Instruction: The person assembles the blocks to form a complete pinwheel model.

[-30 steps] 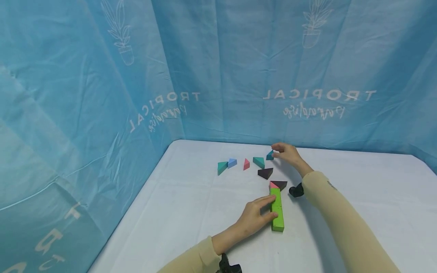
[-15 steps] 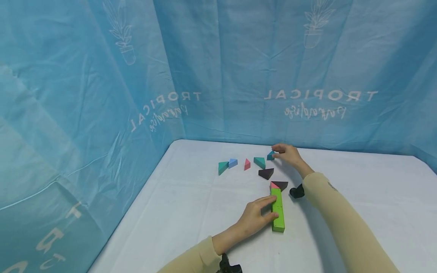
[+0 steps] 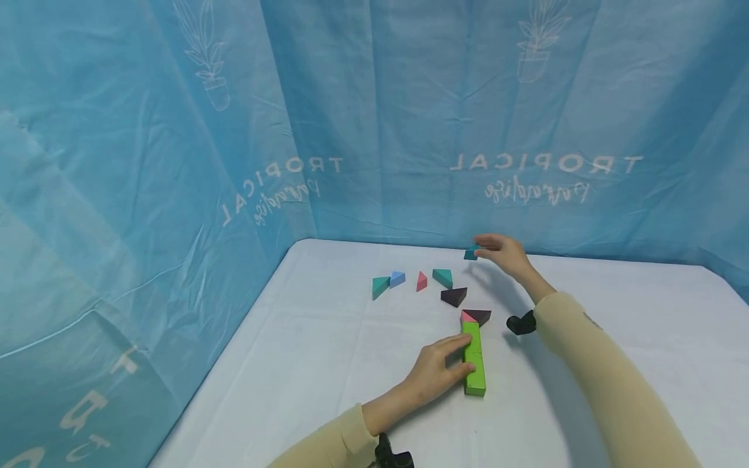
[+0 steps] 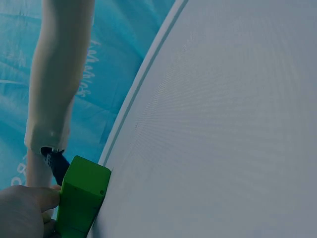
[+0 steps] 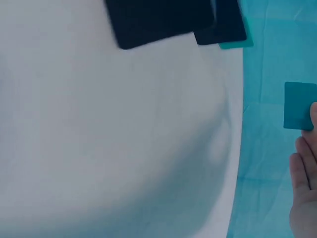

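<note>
My left hand (image 3: 435, 374) lies along the left side of two green blocks (image 3: 475, 377) set end to end, thumb and a finger touching them. In the left wrist view, the thumb rests against the green block (image 4: 81, 193). At the far end of the green blocks sit a pink triangular block (image 3: 467, 317) and a dark brown one (image 3: 480, 316). Raised above the table near its back edge, my right hand (image 3: 508, 255) pinches a teal triangular block (image 3: 471, 253). The right wrist view shows a flat face of that teal block (image 5: 298, 105).
Loose triangular blocks lie farther back: another dark brown one (image 3: 454, 296), a green-teal one (image 3: 443, 277), a small pink one (image 3: 422, 281), a blue one (image 3: 397, 279) and a second green-teal one (image 3: 380, 286). Blue curtains (image 3: 380, 130) hang around the white table (image 3: 328, 325).
My right hand has lifted the teal triangular block off the table, moving slightly back and to the right. The left hand stays at the green blocks.
</note>
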Available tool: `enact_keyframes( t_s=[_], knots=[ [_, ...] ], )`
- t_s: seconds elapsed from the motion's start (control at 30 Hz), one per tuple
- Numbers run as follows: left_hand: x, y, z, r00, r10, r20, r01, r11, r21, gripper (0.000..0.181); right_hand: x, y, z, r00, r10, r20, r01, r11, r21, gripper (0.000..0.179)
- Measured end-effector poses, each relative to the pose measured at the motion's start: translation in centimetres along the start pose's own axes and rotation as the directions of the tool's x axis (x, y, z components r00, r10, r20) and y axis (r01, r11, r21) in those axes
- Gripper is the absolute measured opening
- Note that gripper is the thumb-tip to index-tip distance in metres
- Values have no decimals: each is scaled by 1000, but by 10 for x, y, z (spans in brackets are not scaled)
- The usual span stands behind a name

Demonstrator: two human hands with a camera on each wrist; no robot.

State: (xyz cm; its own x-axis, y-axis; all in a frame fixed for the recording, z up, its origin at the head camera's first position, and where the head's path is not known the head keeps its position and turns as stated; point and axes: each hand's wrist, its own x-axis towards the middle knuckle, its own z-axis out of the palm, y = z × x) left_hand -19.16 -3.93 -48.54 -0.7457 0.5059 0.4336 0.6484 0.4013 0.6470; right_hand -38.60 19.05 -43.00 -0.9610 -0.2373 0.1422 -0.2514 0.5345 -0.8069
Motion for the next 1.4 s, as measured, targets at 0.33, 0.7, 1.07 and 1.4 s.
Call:
enact_keyframes(
  t_s=[0.33, 0.7, 1.07, 1.4],
  knots=[
    [1, 1, -1, 1000, -11, -6, 11, 1000, 7, 48, -37, 5, -4, 999, -29, -35, 32, 997, 71, 52],
    [2, 1, 2, 999, -32, 16, 32, 999, -10, 49, -81, -5, 16, 997, -52, -53, 57, 994, 94, 47],
    [2, -1, 3, 1000, -13, 9, 13, 1000, 2, 48, -82, 4, 34, 995, -91, -28, 90, 995, -33, 43],
    [2, 0, 2, 1000, -15, 12, 15, 1000, -6, 48, -76, 8, 39, 998, -53, 35, 56, 995, -85, 40]
  ],
)
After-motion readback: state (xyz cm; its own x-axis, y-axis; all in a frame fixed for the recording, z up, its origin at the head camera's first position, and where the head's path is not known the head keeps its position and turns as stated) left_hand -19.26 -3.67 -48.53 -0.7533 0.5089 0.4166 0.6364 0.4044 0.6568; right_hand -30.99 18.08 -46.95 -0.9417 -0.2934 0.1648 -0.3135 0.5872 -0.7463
